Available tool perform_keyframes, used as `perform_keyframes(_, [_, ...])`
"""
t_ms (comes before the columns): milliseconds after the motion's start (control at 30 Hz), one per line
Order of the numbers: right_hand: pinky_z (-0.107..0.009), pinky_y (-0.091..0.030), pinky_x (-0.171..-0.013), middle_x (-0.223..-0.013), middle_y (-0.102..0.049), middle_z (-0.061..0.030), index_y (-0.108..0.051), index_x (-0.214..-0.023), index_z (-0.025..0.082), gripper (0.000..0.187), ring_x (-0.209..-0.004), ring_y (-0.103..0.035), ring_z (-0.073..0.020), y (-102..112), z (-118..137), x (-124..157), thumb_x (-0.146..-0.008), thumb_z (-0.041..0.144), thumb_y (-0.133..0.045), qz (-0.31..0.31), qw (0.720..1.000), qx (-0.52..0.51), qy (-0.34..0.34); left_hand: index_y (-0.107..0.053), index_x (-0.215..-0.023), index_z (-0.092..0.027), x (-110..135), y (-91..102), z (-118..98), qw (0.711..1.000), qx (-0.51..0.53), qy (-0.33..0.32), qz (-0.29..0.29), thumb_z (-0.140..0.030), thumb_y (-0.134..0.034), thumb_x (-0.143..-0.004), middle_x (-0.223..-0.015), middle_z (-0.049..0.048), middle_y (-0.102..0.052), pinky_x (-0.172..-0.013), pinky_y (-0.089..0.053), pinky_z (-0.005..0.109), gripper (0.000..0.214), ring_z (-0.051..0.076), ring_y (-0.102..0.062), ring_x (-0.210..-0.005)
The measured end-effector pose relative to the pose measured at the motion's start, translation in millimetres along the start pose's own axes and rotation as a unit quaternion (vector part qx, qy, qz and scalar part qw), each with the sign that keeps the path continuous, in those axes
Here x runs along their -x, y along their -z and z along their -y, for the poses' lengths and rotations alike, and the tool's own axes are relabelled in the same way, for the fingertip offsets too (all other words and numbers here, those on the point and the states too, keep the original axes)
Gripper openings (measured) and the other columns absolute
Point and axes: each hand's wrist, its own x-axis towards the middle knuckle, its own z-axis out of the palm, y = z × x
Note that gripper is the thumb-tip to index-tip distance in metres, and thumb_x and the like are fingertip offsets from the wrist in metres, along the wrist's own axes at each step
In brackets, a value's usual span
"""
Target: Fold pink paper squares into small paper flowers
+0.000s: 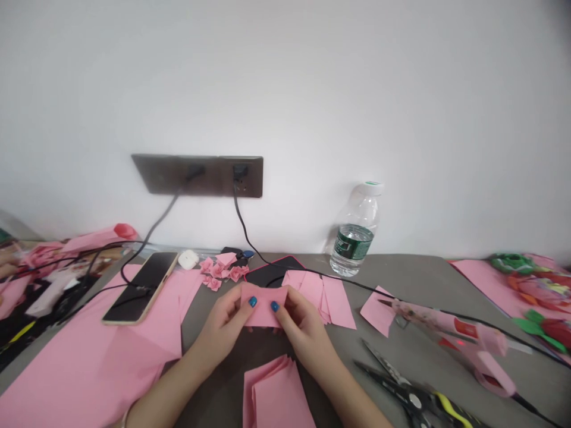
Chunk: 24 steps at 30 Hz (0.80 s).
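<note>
Both hands hold one small piece of pink paper above the grey table. My left hand pinches its left side, thumb on the near face and fingers behind. On the right side, my right hand grips it the same way. The sheet's upper edge bows slightly between the thumbs. Just below the hands lies a stack of folded pink paper. Behind my right hand are several cut pink pieces. Small folded pink paper flowers sit beyond my left hand.
Large pink sheets lie left, with a phone on them. Right are a pink glue gun, open scissors and a pink square. A water bottle stands by the wall. Black cables cross the table from the socket panel.
</note>
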Motion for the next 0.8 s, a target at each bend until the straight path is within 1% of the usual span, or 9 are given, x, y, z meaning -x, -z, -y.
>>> perform_keyframes(100, [-0.022, -0.038, -0.049, -0.072, -0.055, 0.0007, -0.059, -0.091, 0.022, 0.024, -0.056, -0.05, -0.014, 4.9, -1.9, -1.4, -0.087, 0.045, -0.059, -0.027, 0.999, -0.031, -0.007, -0.067, -0.1, -0.018, 1.6, -0.2, -2.8, 0.999, 0.022, -0.004, 0.041, -0.028, -0.051, -0.089, -0.084, 0.0045, -0.069, -0.057, -0.05, 0.024, 0.021, 0.017, -0.064, -0.066])
perform_keyframes(200, [-0.023, -0.038, -0.052, -0.071, -0.055, 0.0005, -0.061, -0.084, 0.021, 0.02, -0.057, -0.05, -0.0137, 7.8, -0.4, -1.8, -0.086, 0.041, -0.059, -0.058, 0.998, -0.04, 0.002, -0.069, -0.092, -0.017, 3.2, -0.6, -4.1, 0.995, 0.068, 0.007, 0.077, -0.022, -0.046, -0.088, -0.075, 0.0043, -0.069, -0.06, -0.05, 0.025, 0.024, 0.018, -0.064, -0.068])
perform_keyframes(300, [-0.025, -0.04, -0.054, -0.071, -0.056, 0.0007, -0.06, -0.079, 0.021, 0.016, -0.055, -0.051, -0.0138, 7.7, 2.1, -0.1, -0.087, 0.034, -0.054, -0.052, 0.996, -0.066, -0.007, -0.069, -0.09, -0.016, 4.8, -0.2, -4.6, 0.988, 0.113, 0.019, 0.1, -0.024, -0.044, -0.087, -0.083, 0.0073, -0.069, -0.064, -0.05, 0.027, 0.026, 0.021, -0.065, -0.077])
perform_keyframes(367, [-0.026, -0.041, -0.055, -0.072, -0.056, 0.0004, -0.06, -0.078, 0.021, 0.016, -0.056, -0.051, -0.0144, 7.7, 1.8, 1.3, -0.087, 0.032, -0.051, -0.053, 0.996, -0.075, -0.013, -0.068, -0.091, -0.016, 5.3, 0.8, -4.9, 0.989, 0.104, 0.014, 0.104, -0.027, -0.043, -0.089, -0.089, 0.0089, -0.069, -0.065, -0.05, 0.028, 0.028, 0.022, -0.064, -0.079])
perform_keyframes(433, [-0.026, -0.042, -0.055, -0.076, -0.055, -0.0008, -0.061, -0.08, 0.021, 0.018, -0.06, -0.051, -0.0154, 8.2, -0.4, 1.8, -0.088, 0.033, -0.05, -0.072, 0.996, -0.051, -0.008, -0.069, -0.087, -0.016, 5.2, 2.1, -4.5, 0.996, 0.033, -0.007, 0.078, -0.032, -0.044, -0.092, -0.088, 0.0081, -0.069, -0.068, -0.049, 0.028, 0.03, 0.02, -0.064, -0.077])
perform_keyframes(567, [-0.024, -0.038, -0.054, -0.084, -0.055, -0.0018, -0.059, -0.104, 0.022, 0.025, -0.065, -0.048, -0.015, 7.6, -6.5, -1.1, -0.086, 0.039, -0.06, -0.096, 0.995, -0.004, 0.028, -0.069, -0.093, -0.018, 4.4, 2.9, 0.9, 0.995, -0.062, -0.039, 0.074, -0.034, -0.048, -0.093, -0.097, 0.0076, -0.07, -0.066, -0.049, 0.025, 0.027, 0.018, -0.062, -0.074])
perform_keyframes(633, [-0.022, -0.035, -0.05, -0.074, -0.049, 0.002, -0.055, -0.107, 0.022, 0.029, -0.06, -0.045, -0.0131, 6.3, -7.3, -3.3, -0.085, 0.039, -0.064, -0.099, 0.994, -0.02, 0.039, -0.065, -0.104, -0.02, 4.1, 1.8, 4.5, 0.994, -0.059, -0.036, 0.081, -0.031, -0.051, -0.092, -0.096, 0.0063, -0.069, -0.067, -0.049, 0.024, 0.022, 0.017, -0.062, -0.075])
perform_keyframes(733, [-0.022, -0.038, -0.051, -0.068, -0.046, 0.0049, -0.053, -0.104, 0.022, 0.028, -0.058, -0.046, -0.012, 4.5, -5.3, -4.8, -0.084, 0.037, -0.066, -0.089, 0.994, -0.044, 0.043, -0.053, -0.121, -0.021, 3.1, -0.8, 5.7, 0.997, -0.013, -0.014, 0.079, -0.032, -0.057, -0.09, -0.083, 0.0027, -0.069, -0.066, -0.05, 0.023, 0.033, 0.016, -0.062, -0.072])
perform_keyframes(800, [-0.022, -0.042, -0.052, -0.069, -0.05, 0.0044, -0.053, -0.104, 0.023, 0.029, -0.059, -0.05, -0.0124, 3.2, -4.0, -4.2, -0.083, 0.036, -0.067, -0.08, 0.995, -0.049, 0.042, -0.054, -0.115, -0.018, 2.1, -2.3, 2.6, 0.997, -0.002, 0.009, 0.082, -0.036, -0.058, -0.089, -0.074, 0.002, -0.068, -0.063, -0.048, 0.023, 0.032, 0.016, -0.062, -0.067])
